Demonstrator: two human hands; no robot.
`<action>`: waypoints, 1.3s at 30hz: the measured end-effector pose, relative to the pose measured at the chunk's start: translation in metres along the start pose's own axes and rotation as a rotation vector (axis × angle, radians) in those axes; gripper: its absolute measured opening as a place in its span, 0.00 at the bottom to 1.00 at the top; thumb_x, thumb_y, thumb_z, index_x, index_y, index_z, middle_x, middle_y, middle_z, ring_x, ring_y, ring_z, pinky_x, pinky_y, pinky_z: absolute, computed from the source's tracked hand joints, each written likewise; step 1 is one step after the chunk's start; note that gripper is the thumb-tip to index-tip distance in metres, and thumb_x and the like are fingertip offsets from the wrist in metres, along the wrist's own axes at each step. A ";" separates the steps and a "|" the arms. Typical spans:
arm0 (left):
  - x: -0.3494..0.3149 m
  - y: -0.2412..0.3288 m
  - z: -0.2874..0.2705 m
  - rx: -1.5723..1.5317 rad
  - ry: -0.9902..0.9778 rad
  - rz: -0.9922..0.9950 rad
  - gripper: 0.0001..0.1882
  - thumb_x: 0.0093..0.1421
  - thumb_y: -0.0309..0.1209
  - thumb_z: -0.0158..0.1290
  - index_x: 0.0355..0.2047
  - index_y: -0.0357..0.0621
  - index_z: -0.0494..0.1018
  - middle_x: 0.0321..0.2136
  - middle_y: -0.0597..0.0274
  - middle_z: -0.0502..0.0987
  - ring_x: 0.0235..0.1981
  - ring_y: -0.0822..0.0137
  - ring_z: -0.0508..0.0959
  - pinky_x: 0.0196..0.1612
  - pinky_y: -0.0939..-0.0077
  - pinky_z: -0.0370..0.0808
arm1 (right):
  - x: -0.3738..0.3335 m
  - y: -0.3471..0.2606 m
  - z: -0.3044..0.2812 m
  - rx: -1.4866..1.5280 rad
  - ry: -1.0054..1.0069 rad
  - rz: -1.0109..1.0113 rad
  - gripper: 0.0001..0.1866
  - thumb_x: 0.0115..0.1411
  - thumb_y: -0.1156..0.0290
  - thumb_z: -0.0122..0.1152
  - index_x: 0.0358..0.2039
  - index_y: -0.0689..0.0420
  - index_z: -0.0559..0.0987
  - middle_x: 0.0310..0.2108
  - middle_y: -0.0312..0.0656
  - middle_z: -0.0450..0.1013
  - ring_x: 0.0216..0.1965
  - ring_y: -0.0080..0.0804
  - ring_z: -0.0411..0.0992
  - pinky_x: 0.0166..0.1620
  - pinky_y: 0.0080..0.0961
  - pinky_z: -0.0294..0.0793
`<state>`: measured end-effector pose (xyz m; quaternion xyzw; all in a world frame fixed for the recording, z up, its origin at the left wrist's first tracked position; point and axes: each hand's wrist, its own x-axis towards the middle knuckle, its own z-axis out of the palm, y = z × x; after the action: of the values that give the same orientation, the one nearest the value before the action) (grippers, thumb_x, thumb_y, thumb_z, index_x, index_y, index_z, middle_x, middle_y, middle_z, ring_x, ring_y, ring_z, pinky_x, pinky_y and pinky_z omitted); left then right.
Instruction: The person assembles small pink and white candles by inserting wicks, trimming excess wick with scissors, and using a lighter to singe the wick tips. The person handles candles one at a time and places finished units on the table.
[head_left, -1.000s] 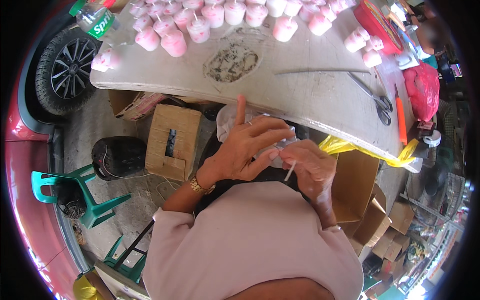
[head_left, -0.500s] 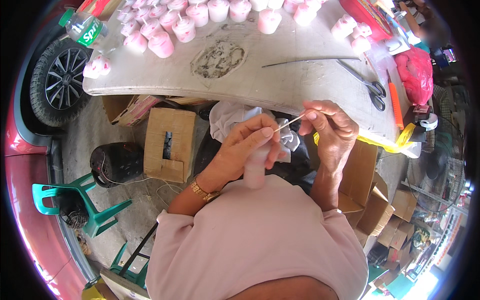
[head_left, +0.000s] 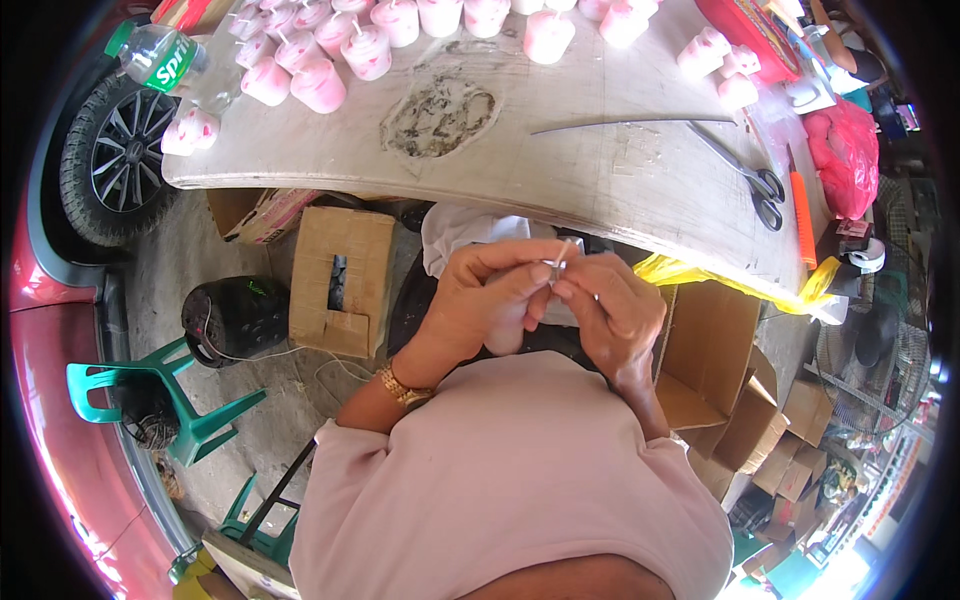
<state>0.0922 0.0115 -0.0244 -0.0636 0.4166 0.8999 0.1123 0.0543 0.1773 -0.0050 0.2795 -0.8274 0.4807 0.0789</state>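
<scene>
My left hand [head_left: 485, 295], with a gold watch [head_left: 400, 388] at its wrist, is closed around a pale pink candle [head_left: 503, 340]. Most of the candle is hidden behind the fingers and palm. A short light wick [head_left: 565, 250] pokes up between the left thumb and forefinger. My right hand [head_left: 612, 310] is closed beside it, its fingertips pinched at a small shiny piece by the wick; too little of that piece shows to name it. A white cloth [head_left: 455, 235] lies on my lap beyond the hands.
Several pink and white candles [head_left: 366, 52] stand across the far side of the table [head_left: 580, 170]. Scissors [head_left: 745, 180], a thin rod [head_left: 630, 122] and an orange-handled tool [head_left: 801, 215] lie at right. A plastic bottle [head_left: 175, 65] is at left, cardboard boxes [head_left: 342, 280] below.
My right hand has moved left and down, from holding the wick stretched out to close against my left hand. The wick now shows only a short end; the candle is more hidden.
</scene>
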 end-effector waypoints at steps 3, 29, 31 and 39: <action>0.000 0.002 0.001 0.473 0.037 0.136 0.07 0.60 0.26 0.57 0.37 0.37 0.80 0.24 0.62 0.78 0.23 0.74 0.74 0.28 0.79 0.72 | 0.002 -0.005 -0.003 -0.032 0.003 -0.048 0.04 0.53 0.77 0.66 0.29 0.61 0.78 0.27 0.45 0.74 0.26 0.39 0.73 0.29 0.26 0.74; 0.000 -0.005 -0.002 0.632 0.222 0.378 0.04 0.61 0.24 0.56 0.31 0.36 0.77 0.25 0.66 0.77 0.21 0.79 0.73 0.23 0.86 0.68 | 0.011 0.007 0.021 -0.118 0.020 -0.221 0.14 0.48 0.90 0.60 0.35 0.61 0.76 0.32 0.46 0.74 0.30 0.37 0.75 0.32 0.26 0.75; 0.002 -0.008 -0.003 0.672 0.248 0.373 0.03 0.57 0.23 0.58 0.30 0.36 0.77 0.25 0.62 0.78 0.24 0.74 0.77 0.29 0.81 0.72 | 0.013 0.008 0.020 -0.146 -0.007 -0.223 0.14 0.48 0.89 0.59 0.35 0.61 0.76 0.32 0.46 0.73 0.30 0.38 0.74 0.32 0.28 0.74; 0.004 -0.012 -0.003 0.950 0.327 0.687 0.06 0.51 0.17 0.59 0.31 0.35 0.77 0.26 0.58 0.79 0.27 0.70 0.78 0.32 0.79 0.74 | 0.015 0.009 0.022 -0.200 -0.051 -0.202 0.11 0.49 0.87 0.60 0.34 0.61 0.75 0.32 0.45 0.73 0.32 0.42 0.72 0.35 0.31 0.73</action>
<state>0.0913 0.0174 -0.0357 -0.0059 0.7810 0.5790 -0.2341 0.0397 0.1566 -0.0175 0.3642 -0.8407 0.3779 0.1332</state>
